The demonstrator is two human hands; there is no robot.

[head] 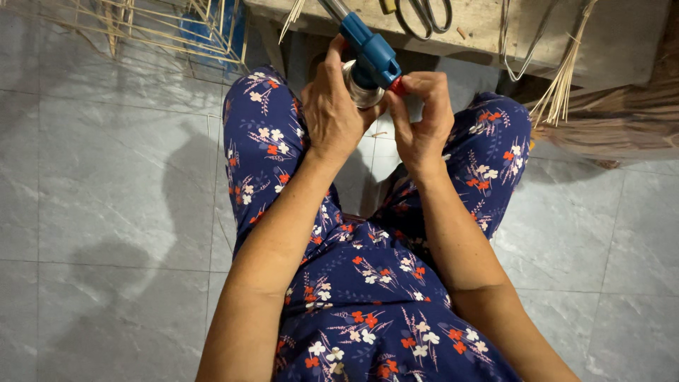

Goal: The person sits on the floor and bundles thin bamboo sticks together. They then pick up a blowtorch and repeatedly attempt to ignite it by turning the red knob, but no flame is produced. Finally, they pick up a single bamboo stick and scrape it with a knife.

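Observation:
I sit with my knees apart in dark blue flowered trousers [368, 283]. My left hand [332, 106] wraps around a metal gas canister [362, 88], of which only the silvery top rim shows. A blue torch head [371, 51] with a metal nozzle sits on that canister and points up and away. My right hand [422, 117] pinches a small red knob [397, 85] on the torch head's side with thumb and forefinger.
A low wooden bench [481, 28] stands just ahead, with scissors [424, 14] and wire on it. Thin bamboo sticks [562, 85] hang off its right edge. A frame of bamboo strips [170, 32] lies at the upper left on the grey tiled floor [106, 212].

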